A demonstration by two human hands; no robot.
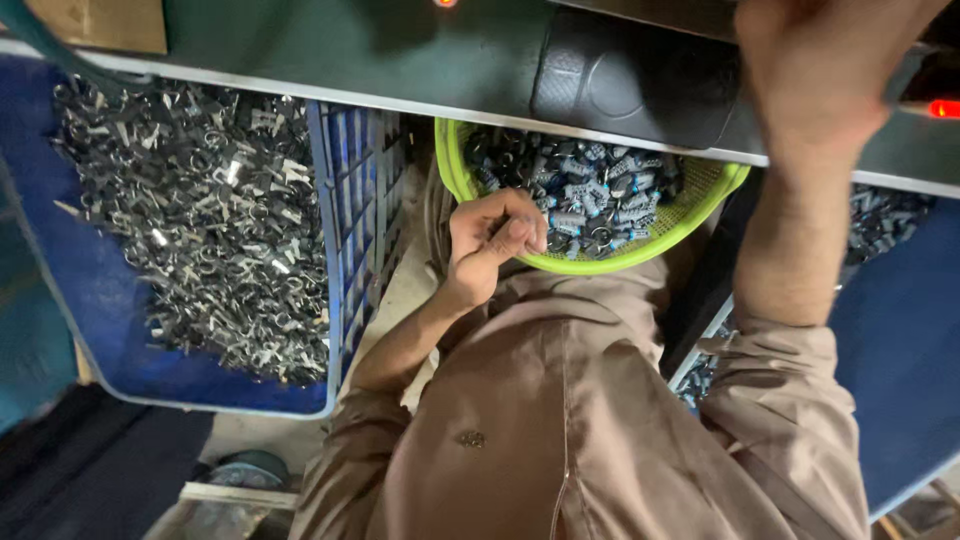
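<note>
Left hand (492,238), fingers pinching what seems a small metal part, over ribbed green plastic basket (690,215); right hand (815,70) blurred, grip unclear.

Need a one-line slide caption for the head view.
Left hand pinches a small part at the rim of a green basket of metal pieces; right hand reaches up to the machine; blue crate of metal parts alongside.

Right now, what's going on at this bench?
A person sits at a green bench with a green basket of small grey metal parts on the lap. The left hand is at the basket's rim, fingers pinched together, perhaps on one part. The right hand is raised to the bench top. A blue crate of metal clips stands on the left.
</note>
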